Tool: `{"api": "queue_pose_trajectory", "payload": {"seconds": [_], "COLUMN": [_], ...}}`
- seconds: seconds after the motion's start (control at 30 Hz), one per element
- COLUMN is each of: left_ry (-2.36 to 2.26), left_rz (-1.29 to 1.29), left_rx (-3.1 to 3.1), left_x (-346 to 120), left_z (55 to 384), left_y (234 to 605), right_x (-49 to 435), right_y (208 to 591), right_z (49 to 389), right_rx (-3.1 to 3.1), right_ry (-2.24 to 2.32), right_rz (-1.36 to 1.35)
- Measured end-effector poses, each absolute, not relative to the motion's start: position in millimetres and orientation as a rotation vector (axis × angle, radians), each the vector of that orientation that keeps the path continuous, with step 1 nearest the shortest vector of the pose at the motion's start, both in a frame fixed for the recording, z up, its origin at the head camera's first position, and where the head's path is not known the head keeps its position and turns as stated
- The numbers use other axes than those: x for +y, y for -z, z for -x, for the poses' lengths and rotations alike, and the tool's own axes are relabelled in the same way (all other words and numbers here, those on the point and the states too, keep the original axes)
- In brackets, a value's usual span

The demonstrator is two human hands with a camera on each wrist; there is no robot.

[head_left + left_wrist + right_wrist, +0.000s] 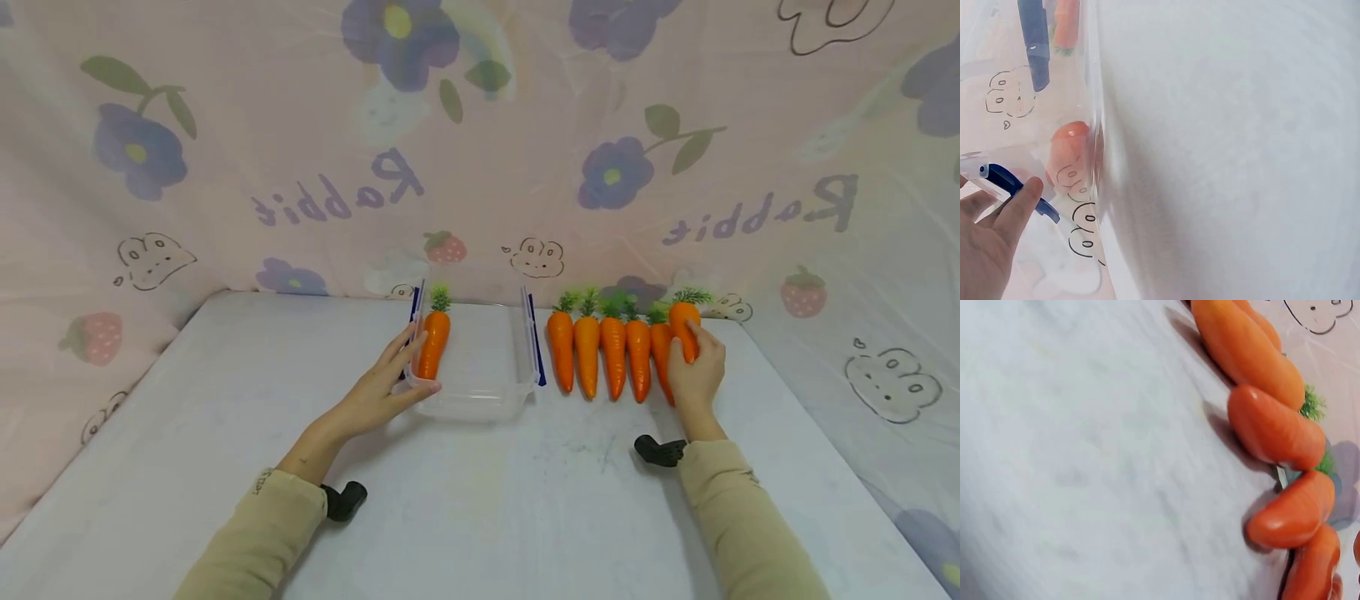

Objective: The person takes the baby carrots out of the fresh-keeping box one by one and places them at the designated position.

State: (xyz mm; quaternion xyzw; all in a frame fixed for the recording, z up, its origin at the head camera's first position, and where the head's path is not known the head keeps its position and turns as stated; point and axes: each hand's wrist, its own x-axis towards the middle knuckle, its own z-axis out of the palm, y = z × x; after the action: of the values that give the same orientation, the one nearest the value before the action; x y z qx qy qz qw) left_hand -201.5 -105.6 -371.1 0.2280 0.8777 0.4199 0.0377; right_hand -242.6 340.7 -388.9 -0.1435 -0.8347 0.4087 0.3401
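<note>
A clear plastic food container (472,404) with blue clip flaps stands on the table, one orange carrot (434,342) with a green top lying along its left side. My left hand (382,379) grips the container's near left corner, thumb on the front rim. In the left wrist view, its fingers are at a blue clip (1005,179). My right hand (697,375) pinches another carrot (684,321) at the right end of a row, partly over its neighbour. The right wrist view shows several row carrots (1275,431) but not the hand.
Several carrots (588,354) lie side by side right of the container, green tops toward the back. Behind the white table (480,517) hangs a printed cloth (495,167) with flowers and rabbits. Black wrist mounts (345,502) project beside both sleeves.
</note>
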Motion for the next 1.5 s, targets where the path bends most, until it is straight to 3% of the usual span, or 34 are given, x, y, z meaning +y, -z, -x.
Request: {"api": "queue_pose_trajectory", "payload": {"seconds": [1.5], "left_ry": [-1.301], "left_rz": [-0.702], "left_rx": [2.697], "left_x": [-105], "left_z": [201], "left_y": [371], "right_x": [400], "right_y": [397], "right_z": [234], "right_rx": [-2.541], "right_ry": [-1.215], "right_rz": [0.749]}}
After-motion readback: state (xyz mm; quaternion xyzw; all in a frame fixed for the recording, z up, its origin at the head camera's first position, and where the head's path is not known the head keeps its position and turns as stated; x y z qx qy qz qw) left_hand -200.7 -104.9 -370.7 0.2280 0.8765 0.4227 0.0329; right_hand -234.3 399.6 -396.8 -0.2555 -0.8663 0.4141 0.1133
